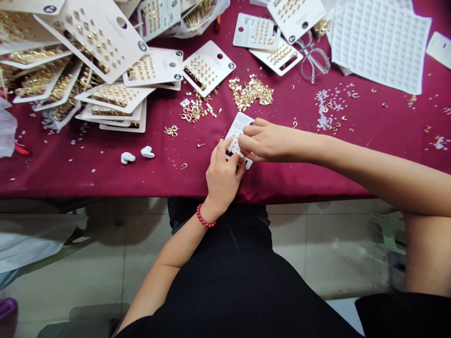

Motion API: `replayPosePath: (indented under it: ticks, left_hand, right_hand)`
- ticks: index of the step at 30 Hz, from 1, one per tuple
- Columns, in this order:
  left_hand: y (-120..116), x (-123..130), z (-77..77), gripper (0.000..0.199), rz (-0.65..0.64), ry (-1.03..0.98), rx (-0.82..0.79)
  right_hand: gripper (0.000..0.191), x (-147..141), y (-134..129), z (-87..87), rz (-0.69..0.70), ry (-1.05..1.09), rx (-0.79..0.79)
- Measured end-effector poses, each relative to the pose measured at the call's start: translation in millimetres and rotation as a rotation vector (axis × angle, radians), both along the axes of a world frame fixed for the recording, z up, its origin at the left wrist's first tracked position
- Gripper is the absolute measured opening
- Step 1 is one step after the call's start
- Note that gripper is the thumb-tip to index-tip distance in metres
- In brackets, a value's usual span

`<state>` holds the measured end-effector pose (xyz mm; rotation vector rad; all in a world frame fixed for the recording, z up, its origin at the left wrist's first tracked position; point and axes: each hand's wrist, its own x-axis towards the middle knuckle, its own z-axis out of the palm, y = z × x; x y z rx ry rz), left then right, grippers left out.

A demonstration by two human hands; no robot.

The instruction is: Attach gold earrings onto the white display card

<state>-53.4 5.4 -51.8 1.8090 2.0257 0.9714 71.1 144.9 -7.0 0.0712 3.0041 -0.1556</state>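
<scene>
A white earring card (239, 123) lies tilted near the table's front edge, with rows of small gold studs on it. My left hand (222, 176) grips its lower left side, thumb and fingers at the edge. Over the card's right side, my right hand (262, 141) has its fingers curled down in a pinch; whatever sits between the fingertips is hidden. Just beyond the card is a pile of small gold pieces (251, 91). Gold hoops and tiny bits (193, 110) are heaped to its left.
Filled earring cards (102, 42) are stacked high at the left. More cards (257, 30), clear glasses (314, 61) and a sticker sheet (382, 47) lie farther back. Two white earbuds (127, 157) rest near the front edge. Pale bits (326, 108) are scattered at the right.
</scene>
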Motion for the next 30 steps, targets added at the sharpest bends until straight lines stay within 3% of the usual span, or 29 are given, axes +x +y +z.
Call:
replayPosePath:
  ticks: [14, 30]
  left_hand:
    - [0, 1, 0.5, 0.006, 0.003, -0.024, 0.011]
    - [-1, 0, 0.6, 0.006, -0.013, -0.039, -0.006]
  right_hand:
    - [0.019, 1, -5, -8.4, -0.100, -0.012, 0.004]
    - [0.008, 1, -27, 1.8, -0.254, 0.068, 0.139]
